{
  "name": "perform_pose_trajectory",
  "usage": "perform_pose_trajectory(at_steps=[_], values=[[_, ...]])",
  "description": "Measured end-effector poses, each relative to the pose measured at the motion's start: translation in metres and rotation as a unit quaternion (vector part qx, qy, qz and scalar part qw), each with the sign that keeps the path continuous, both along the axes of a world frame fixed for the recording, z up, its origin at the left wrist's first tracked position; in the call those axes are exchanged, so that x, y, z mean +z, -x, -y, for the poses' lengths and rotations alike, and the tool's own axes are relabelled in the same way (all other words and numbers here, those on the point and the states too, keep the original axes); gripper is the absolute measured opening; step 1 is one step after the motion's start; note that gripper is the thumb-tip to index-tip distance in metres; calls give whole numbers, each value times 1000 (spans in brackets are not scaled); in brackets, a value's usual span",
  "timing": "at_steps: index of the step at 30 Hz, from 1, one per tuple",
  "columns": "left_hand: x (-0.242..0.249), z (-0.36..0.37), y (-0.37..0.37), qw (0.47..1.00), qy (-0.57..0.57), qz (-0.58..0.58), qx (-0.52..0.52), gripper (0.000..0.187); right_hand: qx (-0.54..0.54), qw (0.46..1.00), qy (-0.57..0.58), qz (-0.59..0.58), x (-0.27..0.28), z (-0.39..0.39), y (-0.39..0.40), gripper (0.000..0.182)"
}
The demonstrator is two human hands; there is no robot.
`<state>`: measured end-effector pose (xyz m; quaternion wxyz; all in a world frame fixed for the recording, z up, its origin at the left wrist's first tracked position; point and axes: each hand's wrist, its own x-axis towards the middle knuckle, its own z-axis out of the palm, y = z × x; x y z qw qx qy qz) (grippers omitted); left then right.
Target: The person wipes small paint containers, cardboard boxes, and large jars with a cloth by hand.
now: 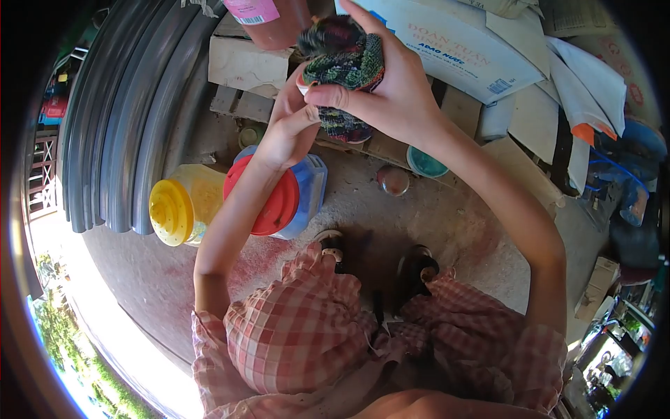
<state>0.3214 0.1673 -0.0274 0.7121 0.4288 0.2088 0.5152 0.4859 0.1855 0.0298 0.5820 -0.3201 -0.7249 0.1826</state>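
Up at the top middle, a dark multicoloured knitted bundle (pixel 345 70) is held between both my hands. It looks like folded knitted gloves, though its full shape cannot be made out. My left hand (pixel 287 129) grips its lower left side, with most fingers hidden behind it. From the right, my right hand (pixel 391 84) clasps it, thumb pressed across the front and one finger pointing upward. The top of the bundle is blurred.
Below my left forearm lie a jar with a red lid (pixel 269 195) and one with a yellow lid (pixel 171 213). Grey coiled pipes (pixel 132 119) stand left. A white printed box (pixel 467 49), a pink-labelled container (pixel 272 24) and a green-topped tub (pixel 427 162) are ahead.
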Motion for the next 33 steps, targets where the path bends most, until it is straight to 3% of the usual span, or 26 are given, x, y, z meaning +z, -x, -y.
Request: perform_pose_trajectory(at_steps=[3,6,8,10,12,13,14,16,18,19,20,22,25,28,29,32,33], values=[[0,-3,1,996,77,31,-43,71,61,978,186,-75,-21,-16,1,59],[2,1,0,994,56,62,-75,75,139,862,390,-292,-25,-24,-9,42],[4,5,1,991,58,77,-98,77,146,839,351,-389,-32,-8,-5,35],[3,5,0,994,52,62,-78,77,119,869,318,-361,-19,3,-4,41],[3,3,-2,994,75,56,-58,76,71,968,166,-176,-16,10,-4,56],[3,1,-2,997,54,35,-48,72,-29,999,-31,-9,-11,14,-3,67],[2,-1,-2,999,33,14,-37,69,-89,992,-69,54,-7,19,1,74],[3,-2,-2,999,8,-15,-40,71,-66,998,9,19,-16,14,1,71],[3,-2,-4,997,53,15,-58,75,-18,987,139,-73,-18,6,-1,67],[3,-1,-5,994,76,29,-67,77,6,972,204,-120,-20,1,-2,66],[3,-1,-6,991,98,42,-77,79,102,925,292,-221,-22,-7,-6,60],[1,-5,-7,990,101,59,-74,80,140,904,315,-253,-28,-18,-7,58],[0,-7,-8,992,85,48,-81,74,75,951,248,-171,-25,-13,-7,59],[0,-6,-7,995,56,-83,8,65,-108,991,77,15,-19,-4,-6,58],[-1,-5,-6,996,63,-62,1,56,-97,993,47,55,-25,-8,-9,56],[-4,-1,-5,996,66,-13,-51,53,-111,982,-20,154,-30,-6,-11,52],[-4,0,-6,995,82,-6,-48,54,-83,991,21,99,-31,-10,-11,48]])
